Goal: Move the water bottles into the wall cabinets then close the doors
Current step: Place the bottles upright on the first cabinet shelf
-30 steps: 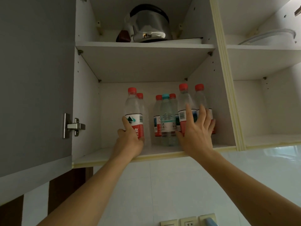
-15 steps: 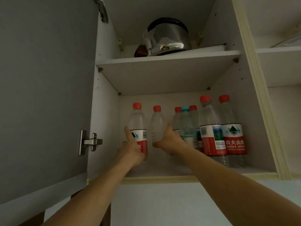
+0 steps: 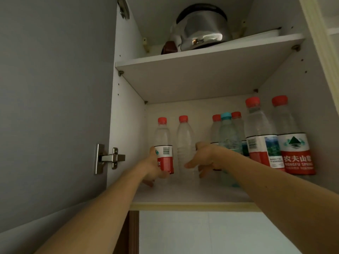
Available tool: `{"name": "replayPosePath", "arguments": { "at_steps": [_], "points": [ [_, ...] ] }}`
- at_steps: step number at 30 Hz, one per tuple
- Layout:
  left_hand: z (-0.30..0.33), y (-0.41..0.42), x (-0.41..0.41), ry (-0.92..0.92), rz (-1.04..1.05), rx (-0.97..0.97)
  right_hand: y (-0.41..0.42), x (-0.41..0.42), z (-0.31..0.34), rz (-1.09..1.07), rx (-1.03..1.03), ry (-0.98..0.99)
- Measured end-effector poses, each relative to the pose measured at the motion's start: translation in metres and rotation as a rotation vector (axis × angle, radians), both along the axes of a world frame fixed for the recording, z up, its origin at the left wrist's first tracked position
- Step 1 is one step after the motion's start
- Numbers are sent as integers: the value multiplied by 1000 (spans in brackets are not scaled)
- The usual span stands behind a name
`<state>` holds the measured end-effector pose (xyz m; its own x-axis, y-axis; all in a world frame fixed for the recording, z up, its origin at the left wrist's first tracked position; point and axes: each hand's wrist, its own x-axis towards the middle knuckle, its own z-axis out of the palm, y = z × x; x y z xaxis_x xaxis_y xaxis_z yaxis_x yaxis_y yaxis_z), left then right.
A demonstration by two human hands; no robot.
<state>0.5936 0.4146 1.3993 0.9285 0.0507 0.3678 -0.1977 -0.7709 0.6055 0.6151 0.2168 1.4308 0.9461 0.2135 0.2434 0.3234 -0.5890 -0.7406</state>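
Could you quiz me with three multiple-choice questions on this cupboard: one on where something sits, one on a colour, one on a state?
1. Where is the metal pot?
A. on the upper shelf
B. among the bottles
C. below the cabinet

2. What colour cap has the one odd bottle?
A. yellow
B. blue
C. black

3. How is the cabinet door?
A. shut
B. missing
C. open

Answers: 1 A, it sits on the board above the bottles. 2 B, its cap is blue among red ones. 3 C, it stands swung out on its hinge while the left hand grips a red-label bottle.
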Motion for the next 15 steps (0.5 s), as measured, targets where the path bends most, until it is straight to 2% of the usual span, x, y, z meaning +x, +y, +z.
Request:
{"name": "replayPosePath", "arguments": {
  "at_steps": [3, 11, 15],
  "points": [
    [0, 5, 10, 12, 25, 55, 9, 12, 5, 44, 2, 34],
    [10, 16, 34, -42, 165, 227, 34, 35, 22, 67, -193, 60],
    [11, 12, 47, -46, 238, 314, 44, 47, 23, 82, -228, 84]
  ]
}}
